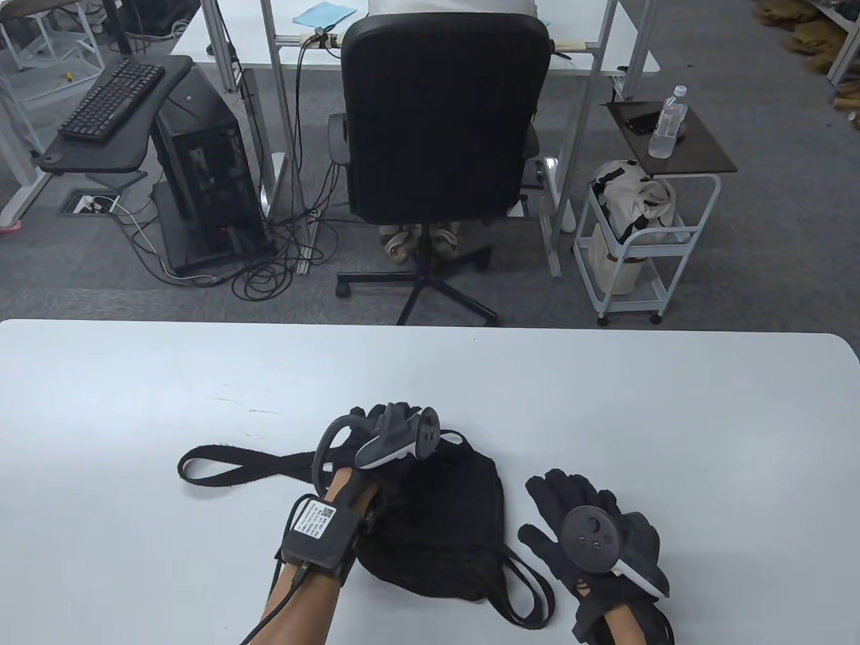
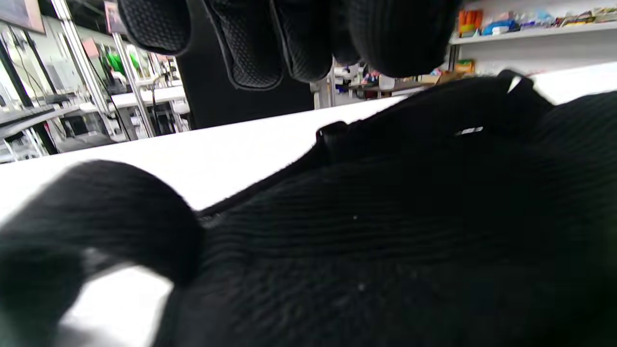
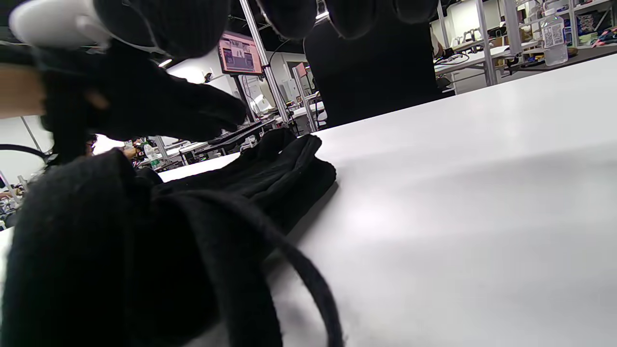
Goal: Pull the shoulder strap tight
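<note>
— On the white table (image 1: 605,403): black fabric bag (image 1: 443,524), slumped near the front edge, between the two gloved hands.

— And the strap?

— Shoulder strap (image 1: 235,465), wide and black, running flat from the bag's left side and ending in a loop well left of the bag. Two thinner black cords (image 1: 531,591) looping out at the bag's lower right, close to the front edge.

— Left hand?

— Left hand (image 1: 386,430) over the bag's top left corner, at the point where the strap joins, tracker tilted up on its back. Fingers (image 2: 299,43) hanging curled above the fabric in the left wrist view; cannot tell whether gripping strap or bag, contact hidden beneath the hand.

— Right hand?

— Right hand (image 1: 594,534) lying just beside the bag's right edge, palm down on the table, fingers spread flat and pointing toward the bag, holding nothing. Round tracker sitting on its back.

— Beyond the table?

— Black office chair (image 1: 437,121) pushed up to a desk, computer tower (image 1: 205,168) on the floor to the left, white trolley (image 1: 645,242) to the right with a water bottle (image 1: 668,122) on the small brown shelf above.
</note>
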